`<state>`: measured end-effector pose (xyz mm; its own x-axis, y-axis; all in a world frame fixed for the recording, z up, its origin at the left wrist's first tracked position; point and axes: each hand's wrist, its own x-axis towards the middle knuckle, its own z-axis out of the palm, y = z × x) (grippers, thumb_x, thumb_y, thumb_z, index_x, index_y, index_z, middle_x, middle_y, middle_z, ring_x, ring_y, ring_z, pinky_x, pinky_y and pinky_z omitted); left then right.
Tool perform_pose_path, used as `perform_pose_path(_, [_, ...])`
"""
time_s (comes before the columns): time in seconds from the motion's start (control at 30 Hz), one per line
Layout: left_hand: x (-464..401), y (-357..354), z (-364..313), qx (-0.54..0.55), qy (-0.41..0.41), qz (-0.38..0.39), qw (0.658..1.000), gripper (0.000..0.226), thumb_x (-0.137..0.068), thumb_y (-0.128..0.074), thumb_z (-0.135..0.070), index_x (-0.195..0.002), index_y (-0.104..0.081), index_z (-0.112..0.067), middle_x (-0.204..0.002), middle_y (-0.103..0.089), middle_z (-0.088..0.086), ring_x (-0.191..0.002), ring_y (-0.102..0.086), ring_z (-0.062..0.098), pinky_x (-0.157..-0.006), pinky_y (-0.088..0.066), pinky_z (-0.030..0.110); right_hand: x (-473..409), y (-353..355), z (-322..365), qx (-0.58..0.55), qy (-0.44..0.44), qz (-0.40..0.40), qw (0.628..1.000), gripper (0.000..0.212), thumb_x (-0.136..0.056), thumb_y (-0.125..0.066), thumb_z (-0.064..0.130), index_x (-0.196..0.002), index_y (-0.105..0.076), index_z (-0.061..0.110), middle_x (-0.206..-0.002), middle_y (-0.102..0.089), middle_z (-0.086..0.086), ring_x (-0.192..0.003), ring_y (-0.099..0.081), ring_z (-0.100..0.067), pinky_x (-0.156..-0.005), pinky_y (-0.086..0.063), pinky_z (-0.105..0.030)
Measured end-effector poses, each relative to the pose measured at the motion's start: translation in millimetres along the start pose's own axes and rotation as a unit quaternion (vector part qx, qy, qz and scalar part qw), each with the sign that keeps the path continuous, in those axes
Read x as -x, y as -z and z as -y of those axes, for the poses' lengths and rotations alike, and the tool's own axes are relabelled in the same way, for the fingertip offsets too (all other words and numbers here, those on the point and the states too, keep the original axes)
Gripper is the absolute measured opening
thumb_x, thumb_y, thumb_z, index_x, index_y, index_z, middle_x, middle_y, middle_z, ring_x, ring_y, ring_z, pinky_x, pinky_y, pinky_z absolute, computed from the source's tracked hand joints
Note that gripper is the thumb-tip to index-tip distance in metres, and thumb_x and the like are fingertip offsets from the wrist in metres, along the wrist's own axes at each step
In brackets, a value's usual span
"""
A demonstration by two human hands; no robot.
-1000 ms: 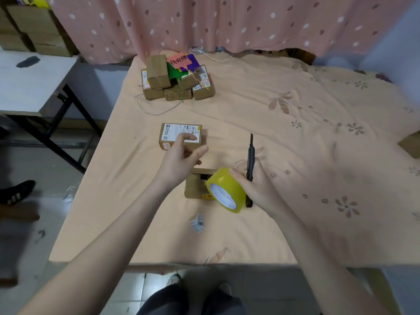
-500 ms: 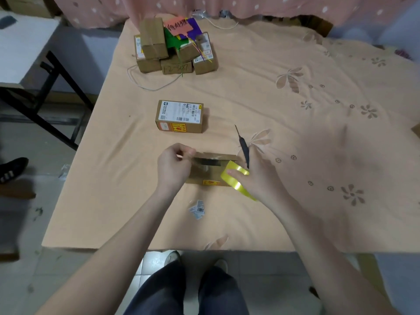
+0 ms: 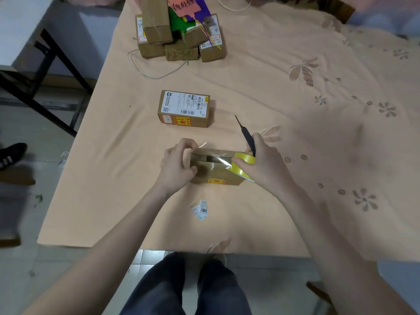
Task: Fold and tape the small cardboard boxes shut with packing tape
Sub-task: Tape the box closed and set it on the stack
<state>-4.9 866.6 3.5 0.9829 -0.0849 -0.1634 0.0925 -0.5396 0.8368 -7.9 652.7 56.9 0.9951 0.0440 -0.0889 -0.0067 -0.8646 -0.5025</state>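
Two hands at box (image 3: 216, 169), near table (image 3: 113, 178) front edge, long axis left-right. Left hand (image 3: 177, 167) at left end, fingers curled, pinching free tape end (image 3: 200, 146). Right hand (image 3: 266, 164) at right end, clamped on tape roll (image 3: 243, 164) plus knife (image 3: 248, 139). Clear strip stretched between, along top seam. Flaps not quite flat, gap showing. Likely next: lower strip, press down. Labelled box (image 3: 185, 109) just behind, apart.
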Motion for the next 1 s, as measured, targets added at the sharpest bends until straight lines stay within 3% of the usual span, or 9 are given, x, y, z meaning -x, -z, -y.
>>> perform_pose_path(0.17, [-6.9, -20.8, 13.0, -0.091, 0.014, -0.023, 0.995, 0.042, -0.076, -0.06, -0.01, -0.107, -0.04, -0.031, -0.103, -0.06, -0.025, -0.109, -0.037, 0.015, -0.085, -0.02, 0.031, -6.4, -3.5, 3.1, 0.034, 0.022, 0.015, 0.999, 0.042, -0.081, -0.067, 0.04, -0.086, -0.033, 0.016, -0.081, -0.054, -0.01, -0.082, -0.05, -0.033, -0.068, -0.032, -0.038])
perform_pose_path(0.33, [-11.0, -27.7, 25.7, -0.144, 0.014, -0.025, 0.989, 0.043, -0.079, -0.062, -0.015, -0.111, -0.039, -0.032, -0.101, -0.061, -0.025, -0.11, -0.039, 0.014, -0.091, -0.025, 0.039, -13.2, -6.3, 8.3, 0.043, 0.022, 0.051, 0.998, 0.043, -0.08, -0.065, 0.046, -0.087, -0.033, 0.018, -0.082, -0.054, -0.008, -0.086, -0.05, -0.034, -0.081, -0.043, -0.047])
perform_pose_path(0.6, [-9.4, -29.1, 26.4, -0.086, 0.047, -0.03, 0.995, 0.043, -0.079, -0.062, -0.015, -0.107, -0.033, -0.031, -0.097, -0.061, -0.025, -0.113, -0.04, 0.012, -0.095, -0.022, 0.036, -28.8, -16.8, 3.2, 0.057, 0.038, 0.087, 0.994, 0.042, -0.081, -0.066, 0.044, -0.09, -0.034, 0.017, -0.07, -0.046, 0.007, -0.079, -0.054, -0.03, -0.077, -0.046, -0.045])
perform_pose_path(0.67, [-7.4, -27.6, 21.6, -0.047, 0.074, -0.012, 0.996, 0.043, -0.073, -0.06, -0.014, -0.103, -0.034, -0.032, -0.099, -0.062, -0.025, -0.112, -0.041, 0.011, -0.096, -0.023, 0.036, -29.5, -20.6, 4.3, 0.057, 0.052, 0.077, 0.994, 0.042, -0.081, -0.067, 0.04, -0.09, -0.033, 0.017, -0.064, -0.041, 0.009, -0.073, -0.051, -0.029, -0.067, -0.04, -0.037])
perform_pose_path(0.73, [-4.6, -23.0, 19.6, 0.059, 0.124, -0.013, 0.99, 0.032, -0.071, -0.054, -0.023, -0.1, -0.044, -0.03, -0.102, -0.064, -0.021, -0.111, -0.047, 0.012, -0.096, -0.031, 0.035, -30.1, -23.7, 6.8, 0.067, 0.067, 0.069, 0.993, 0.042, -0.082, -0.068, 0.038, -0.089, -0.032, 0.017, -0.061, -0.037, 0.01, -0.067, -0.046, -0.027, -0.061, -0.03, -0.034])
perform_pose_path(0.83, [-0.6, -16.3, 22.2, 0.248, 0.17, -0.073, 0.951, 0.01, -0.084, -0.053, -0.028, -0.086, -0.062, -0.024, -0.097, -0.068, -0.007, -0.096, -0.058, 0.012, -0.082, -0.043, 0.017, -33.1, -26.4, 10.9, 0.103, 0.087, 0.069, 0.988, 0.042, -0.083, -0.066, 0.039, -0.09, -0.03, 0.017, -0.066, -0.044, 0.005, -0.067, -0.039, -0.025, -0.058, -0.025, -0.033])
perform_pose_path(0.9, [-1.6, -14.8, 27.6, 0.239, 0.183, -0.098, 0.948, 0.02, -0.091, -0.054, -0.03, -0.077, -0.066, -0.02, -0.085, -0.069, -0.005, -0.082, -0.059, 0.007, -0.07, -0.042, 0.009, -36.1, -28.1, 14.1, 0.128, 0.094, 0.075, 0.984, 0.041, -0.084, -0.064, 0.037, -0.089, -0.029, 0.017, -0.069, -0.045, 0.004, -0.068, -0.038, -0.025, -0.059, -0.024, -0.034])
perform_pose_path(1.0, [-6.3, -18.5, 41.7, 0.201, 0.202, -0.129, 0.95, 0.025, -0.09, -0.061, -0.036, -0.074, -0.066, -0.017, -0.07, -0.063, -0.007, -0.069, -0.056, 0.008, -0.065, -0.041, 0.017, -40.1, -31.1, 20.4, 0.16, 0.093, 0.087, 0.979, 0.036, -0.085, -0.062, 0.034, -0.09, -0.029, 0.017, -0.063, -0.036, 0.007, -0.067, -0.039, -0.027, -0.054, -0.022, -0.034])
